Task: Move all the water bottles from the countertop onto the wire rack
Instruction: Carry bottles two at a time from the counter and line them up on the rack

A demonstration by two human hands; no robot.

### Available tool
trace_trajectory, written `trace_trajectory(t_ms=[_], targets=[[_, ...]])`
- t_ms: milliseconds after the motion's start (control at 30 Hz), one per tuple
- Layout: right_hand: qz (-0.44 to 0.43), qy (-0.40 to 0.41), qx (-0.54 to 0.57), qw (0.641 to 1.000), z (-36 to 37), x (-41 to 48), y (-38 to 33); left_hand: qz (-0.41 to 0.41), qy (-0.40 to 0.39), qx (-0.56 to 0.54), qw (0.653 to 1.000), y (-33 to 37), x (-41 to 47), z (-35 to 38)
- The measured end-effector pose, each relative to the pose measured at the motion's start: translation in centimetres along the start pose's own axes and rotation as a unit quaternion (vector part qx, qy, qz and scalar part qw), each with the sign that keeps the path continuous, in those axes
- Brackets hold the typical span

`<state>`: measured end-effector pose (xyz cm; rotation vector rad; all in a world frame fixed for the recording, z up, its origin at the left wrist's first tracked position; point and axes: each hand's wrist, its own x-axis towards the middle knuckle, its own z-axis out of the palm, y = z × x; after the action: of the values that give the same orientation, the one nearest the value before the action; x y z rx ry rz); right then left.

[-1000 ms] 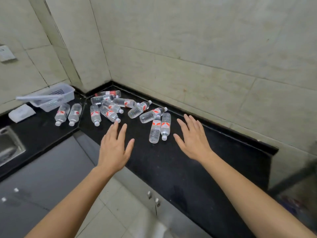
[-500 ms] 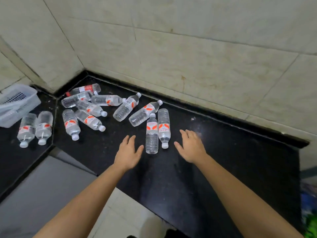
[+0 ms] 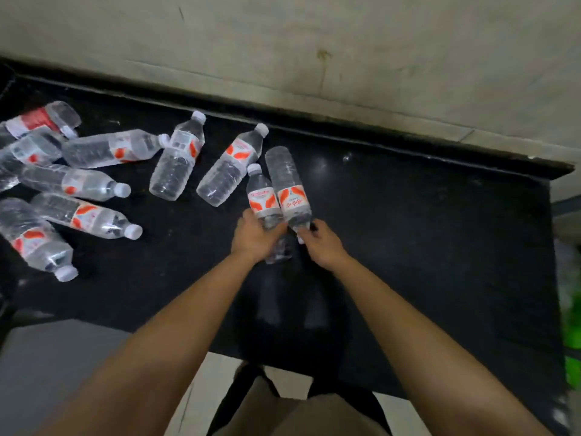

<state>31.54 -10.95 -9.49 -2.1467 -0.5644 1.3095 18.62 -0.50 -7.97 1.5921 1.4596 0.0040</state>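
Several clear water bottles with red-and-white labels lie on the black countertop (image 3: 408,247). My left hand (image 3: 251,239) grips the lower body of one bottle (image 3: 262,199) whose cap points away from me. My right hand (image 3: 323,245) holds the cap end of a second bottle (image 3: 289,187) lying right beside it, base pointing away. Two more bottles (image 3: 177,157) (image 3: 231,165) lie just left of these. The other bottles (image 3: 88,217) are scattered at the far left. The wire rack is not in view.
A beige tiled wall (image 3: 314,42) runs behind the counter. The counter's front edge is near my body, with pale floor tiles (image 3: 213,372) below. Something green (image 3: 572,335) shows at the right edge.
Both hands moved forward from hovering open over the counter and closed round the two side-by-side bottles. The view tilted down and closer.
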Motion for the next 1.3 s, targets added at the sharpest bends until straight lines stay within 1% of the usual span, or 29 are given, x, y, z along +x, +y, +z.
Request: trace_trajectory(t_ms=[100, 167, 200, 267, 400, 433, 500, 600, 667, 700, 767, 867, 900, 967, 1033, 1100, 1167, 1233, 1300], targets=[[0.048, 0.009, 0.148, 0.988, 1.7, 0.3, 0.0, 0.007, -0.005, 0.028, 1.000, -0.5, 0.6, 0.2], [0.058, 0.008, 0.206, 0.977, 2.1, 0.0, -0.4, 0.005, -0.023, 0.038, 0.999, -0.8, 0.7, -0.5], [0.057, 0.011, 0.212, 0.976, 2.2, -0.2, -0.3, 0.001, -0.036, 0.052, 0.998, -1.1, 0.7, -1.1], [0.057, 0.017, 0.191, 0.980, 2.1, -0.8, -0.1, -0.009, -0.069, 0.088, 0.994, -1.8, 0.6, -2.7], [0.060, 0.017, 0.093, 0.994, -0.2, -3.4, 2.2, -0.020, -0.112, 0.186, 0.976, -3.7, 0.1, -5.0], [0.065, 0.014, 0.075, 0.995, -1.0, -4.3, 3.1, -0.018, -0.110, 0.216, 0.970, -4.0, 0.0, -5.0], [0.087, 0.005, 0.087, 0.992, -2.6, -6.0, 5.2, -0.007, -0.080, 0.257, 0.963, -3.6, -0.4, -4.2], [0.143, 0.005, 0.212, 0.967, -4.0, -8.7, 7.2, -0.013, -0.018, 0.240, 0.970, -2.8, -0.9, -2.4], [0.149, 0.045, 0.249, 0.956, -4.4, -10.0, 8.0, 0.002, 0.028, 0.236, 0.971, -3.1, -1.0, -1.6], [0.140, 0.081, 0.236, 0.958, -4.5, -10.4, 8.1, 0.021, 0.044, 0.241, 0.969, -3.5, -1.0, -1.4], [0.105, 0.166, 0.165, 0.967, -5.1, -11.0, 7.6, 0.047, 0.055, 0.252, 0.965, -4.2, -0.9, -1.7], [0.018, 0.240, 0.049, 0.969, -7.2, -11.9, 4.3, 0.039, 0.029, 0.250, 0.967, -3.8, -0.1, -2.7], [-0.015, 0.247, 0.000, 0.969, -8.0, -12.2, 2.7, 0.033, 0.018, 0.249, 0.968, -3.5, 0.2, -3.1], [-0.071, 0.235, -0.120, 0.962, -9.4, -12.6, -0.7, 0.030, 0.011, 0.237, 0.971, -2.8, 0.4, -3.9], [-0.104, 0.211, -0.187, 0.954, -10.1, -12.9, -3.2, 0.056, 0.020, 0.206, 0.977, -2.3, -0.1, -4.3], [-0.128, 0.199, -0.178, 0.955, -9.8, -12.9, -4.2, 0.098, 0.032, 0.144, 0.984, -1.6, -0.8, -4.6], [-0.158, 0.205, -0.133, 0.957, -8.6, -12.6, -4.4, 0.145, 0.027, 0.052, 0.988, -0.8, -1.8, -5.1], [-0.171, 0.215, -0.087, 0.958, -6.6, -12.0, -3.9, 0.192, 0.016, -0.019, 0.981, -0.2, -2.7, -5.9], [-0.164, 0.196, -0.055, 0.965, -4.5, -11.3, -3.5, 0.215, -0.003, -0.053, 0.975, -0.2, -3.0, -6.6]])
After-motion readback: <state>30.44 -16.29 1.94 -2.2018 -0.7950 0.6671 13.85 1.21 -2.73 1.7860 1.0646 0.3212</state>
